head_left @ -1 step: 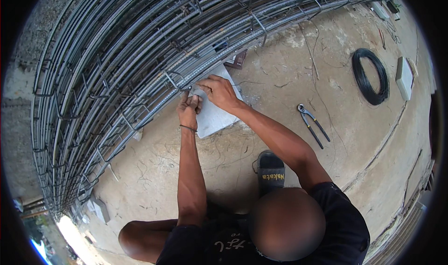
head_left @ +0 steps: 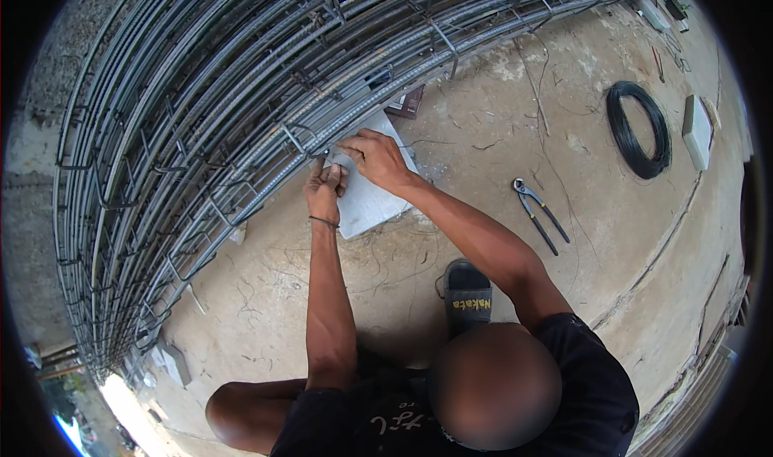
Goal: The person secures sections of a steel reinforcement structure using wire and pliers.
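My left hand (head_left: 325,193), with a dark band at its wrist, pinches a small grey piece (head_left: 341,161) at the near edge of the rebar cages (head_left: 266,191). Just to its right, my right hand (head_left: 377,161) has its fingers bent in toward the same piece. Whatever those right fingertips grip is too small to make out. Beneath both hands lies a pale flat slab (head_left: 372,207), partly covered by them. The steel bars, tied with bent stirrups, curve past just beyond my fingers.
Pincers (head_left: 540,218) with dark, yellow-marked handles lie on the concrete floor to the right. Farther right are a coil of black wire (head_left: 616,127) and a white block (head_left: 696,133). A dark sandal (head_left: 469,294) is near my body. Loose wire bits litter the floor.
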The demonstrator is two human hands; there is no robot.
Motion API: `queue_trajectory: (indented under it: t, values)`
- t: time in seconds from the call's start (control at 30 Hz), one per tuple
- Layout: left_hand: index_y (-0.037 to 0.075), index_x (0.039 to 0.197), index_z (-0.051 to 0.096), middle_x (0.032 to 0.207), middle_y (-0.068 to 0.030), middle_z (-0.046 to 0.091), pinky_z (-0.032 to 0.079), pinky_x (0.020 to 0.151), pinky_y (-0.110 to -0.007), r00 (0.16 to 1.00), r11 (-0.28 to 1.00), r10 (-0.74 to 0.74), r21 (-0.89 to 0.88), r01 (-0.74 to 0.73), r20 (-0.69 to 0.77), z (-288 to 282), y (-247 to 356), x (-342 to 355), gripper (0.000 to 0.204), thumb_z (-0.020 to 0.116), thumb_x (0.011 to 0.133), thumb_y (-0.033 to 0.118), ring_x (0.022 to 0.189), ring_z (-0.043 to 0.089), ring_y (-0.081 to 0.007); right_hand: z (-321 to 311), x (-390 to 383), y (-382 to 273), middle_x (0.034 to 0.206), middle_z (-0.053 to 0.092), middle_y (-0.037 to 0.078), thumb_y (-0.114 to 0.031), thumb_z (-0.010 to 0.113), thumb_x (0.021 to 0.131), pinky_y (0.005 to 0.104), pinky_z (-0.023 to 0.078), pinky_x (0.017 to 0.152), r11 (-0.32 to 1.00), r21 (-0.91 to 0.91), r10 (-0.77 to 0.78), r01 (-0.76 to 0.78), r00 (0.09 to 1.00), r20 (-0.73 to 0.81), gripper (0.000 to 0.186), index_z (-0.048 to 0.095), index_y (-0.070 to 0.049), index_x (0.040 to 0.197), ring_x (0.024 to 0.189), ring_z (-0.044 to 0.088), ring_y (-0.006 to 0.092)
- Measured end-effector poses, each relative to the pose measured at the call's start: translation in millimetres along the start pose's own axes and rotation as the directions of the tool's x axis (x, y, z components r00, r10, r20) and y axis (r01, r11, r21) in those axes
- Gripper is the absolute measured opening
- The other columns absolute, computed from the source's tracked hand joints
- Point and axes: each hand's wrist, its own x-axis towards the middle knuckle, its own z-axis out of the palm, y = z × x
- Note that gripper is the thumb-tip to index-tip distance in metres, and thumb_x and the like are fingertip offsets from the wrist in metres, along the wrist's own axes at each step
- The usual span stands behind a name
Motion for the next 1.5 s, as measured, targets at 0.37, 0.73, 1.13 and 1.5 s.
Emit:
queue_trajectory:
  t: [0.37, 0.73, 1.13, 1.5]
  values:
    - [0.001, 0.112, 0.057, 0.091, -0.0065, 0.067, 0.046, 0.061, -0.025, 0.995, 0.995, -0.092, 0.036, 0.093, -0.031, -8.6, 10.4, 14.1, 0.027, 0.056, 0.088, 0.012, 0.08, 0.062, -0.013, -3.1, 0.2, -0.4, 0.087, 0.061, 0.014, -0.004, 0.062, 0.077, 0.0391, 0.048, 0.07, 0.998, -0.058, 0.014, -0.011, 0.999, 0.049, 0.023, 0.069, -0.01, 0.098, 0.08, 0.059, 0.033]
    - [-0.006, 0.096, 0.063, 0.083, -0.009, 0.067, 0.043, 0.051, -0.022, 0.896, 0.979, 0.172, 0.172, -0.109, -0.411, 21.1, -17.5, 28.5, 0.016, 0.062, 0.082, 0.001, 0.066, 0.06, -0.0115, -6.0, 15.4, 2.4, 0.087, 0.063, 0.013, 0.002, 0.057, 0.071, 0.04, 0.049, 0.074, 0.977, -0.167, -0.116, 0.133, 0.987, 0.107, 0.024, 0.068, -0.003, 0.092, 0.088, 0.058, 0.0314]
    - [-0.009, 0.09, 0.062, 0.082, -0.0097, 0.064, 0.047, 0.058, -0.023, 0.835, 0.97, 0.153, -0.082, -0.23, -0.529, 45.7, -16.0, 31.4, 0.014, 0.06, 0.076, -0.01, 0.07, 0.059, -0.0131, -5.2, 17.3, 13.5, 0.083, 0.064, 0.013, -0.004, 0.06, 0.073, 0.0405, 0.05, 0.068, 0.981, -0.177, -0.068, 0.085, 0.992, 0.102, 0.017, 0.066, -0.006, 0.089, 0.08, 0.062, 0.0321]
    - [-0.007, 0.082, 0.064, 0.08, -0.0097, 0.063, 0.045, 0.064, -0.025, 0.808, 0.954, 0.297, 0.189, -0.232, -0.509, 43.5, -11.6, 30.7, 0.007, 0.064, 0.077, -0.002, 0.069, 0.057, -0.0136, -0.7, 11.6, 20.8, 0.082, 0.062, 0.013, -0.003, 0.055, 0.071, 0.0407, 0.049, 0.07, 0.995, -0.076, -0.054, 0.06, 0.995, 0.079, 0.025, 0.068, -0.008, 0.093, 0.08, 0.061, 0.0326]
